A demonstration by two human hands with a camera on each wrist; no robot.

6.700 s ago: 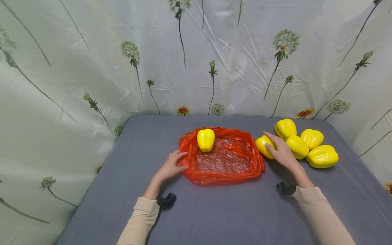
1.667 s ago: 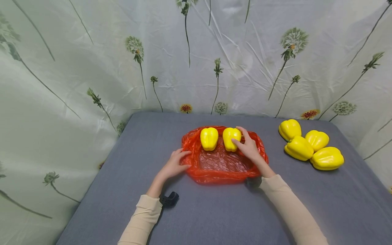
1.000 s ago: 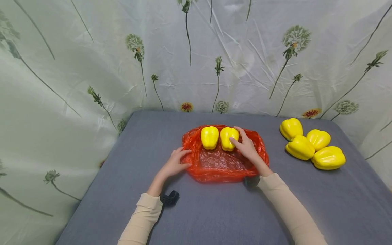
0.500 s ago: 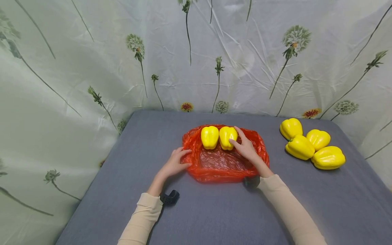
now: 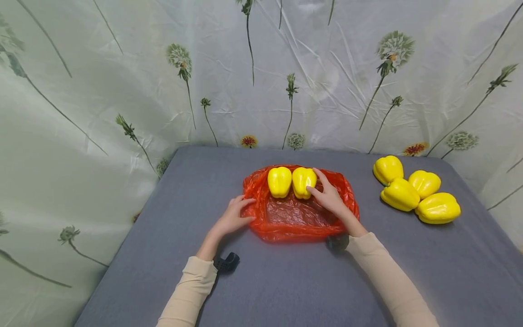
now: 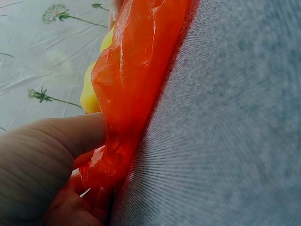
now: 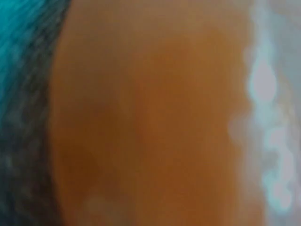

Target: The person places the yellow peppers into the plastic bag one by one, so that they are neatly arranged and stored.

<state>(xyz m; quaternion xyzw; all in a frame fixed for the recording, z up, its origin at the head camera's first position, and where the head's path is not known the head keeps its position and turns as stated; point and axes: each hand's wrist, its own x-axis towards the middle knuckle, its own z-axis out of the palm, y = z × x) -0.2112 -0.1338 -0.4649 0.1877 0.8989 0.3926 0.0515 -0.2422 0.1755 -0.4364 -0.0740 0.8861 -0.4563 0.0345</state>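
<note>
A red plastic bag (image 5: 302,229) lies open on the table, its edges rolled into a low wall. Inside it, along the back, two yellow bell peppers stand side by side. My right hand (image 5: 328,196) reaches over the bag's right part and grips the right-hand bell pepper (image 5: 303,182) between thumb and fingers. The other bell pepper (image 5: 279,182) is just left of it. At the bag's left end my left hand (image 5: 232,218) pinches the plastic; the left wrist view has the thumb (image 6: 87,134) on the red film, fingers partly hidden behind. The right wrist view is a blurred orange close-up.
Several more yellow bell peppers (image 5: 400,195) sit in a cluster at the table's right rear. Grey cloth covers the table (image 5: 286,281). A pale curtain (image 5: 318,91) printed with dandelions hangs right behind the table and along its left side.
My right hand has brought a bell pepper from the right-hand cluster into the bag, then shifted it left against the first one. My left hand has stayed at the bag's left end.
</note>
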